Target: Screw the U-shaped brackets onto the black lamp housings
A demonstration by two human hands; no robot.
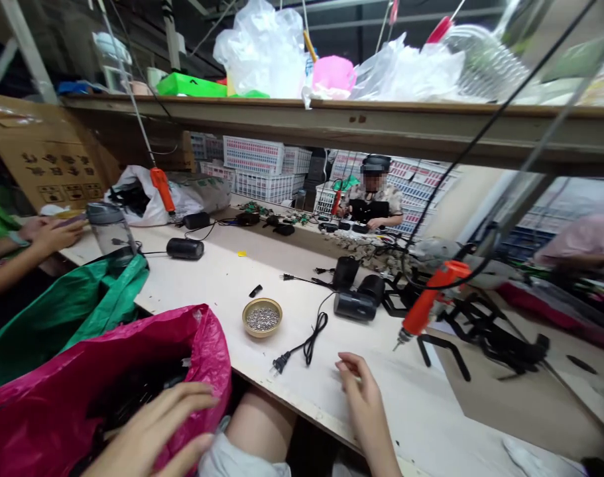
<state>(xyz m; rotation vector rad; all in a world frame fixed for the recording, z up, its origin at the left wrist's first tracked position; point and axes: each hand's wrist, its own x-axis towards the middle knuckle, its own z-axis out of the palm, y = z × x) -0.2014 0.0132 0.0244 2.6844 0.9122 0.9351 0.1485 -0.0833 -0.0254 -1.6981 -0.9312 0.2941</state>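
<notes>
Left hand [155, 424]: fingers spread, no grip visible. Magenta sack [215, 341]: shiny, creased, mouth gaping. Black parts [127, 394] inside too dark to identify; sack and hand cut off at bottom edge. Sack mouth lies under and beyond that hand; contact unclear. Right hand [364, 391] half-curled, nothing seen in it, at white worktable [207, 285] edge.

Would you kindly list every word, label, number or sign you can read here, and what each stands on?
No text can be quoted with certainty.
Cardboard box: large dark characters, seemingly upside down, too blurred to read.
Same box: a row of framed symbols below them, too small to make out.
Green bin on the shelf: one small dark mark, unreadable.
</notes>
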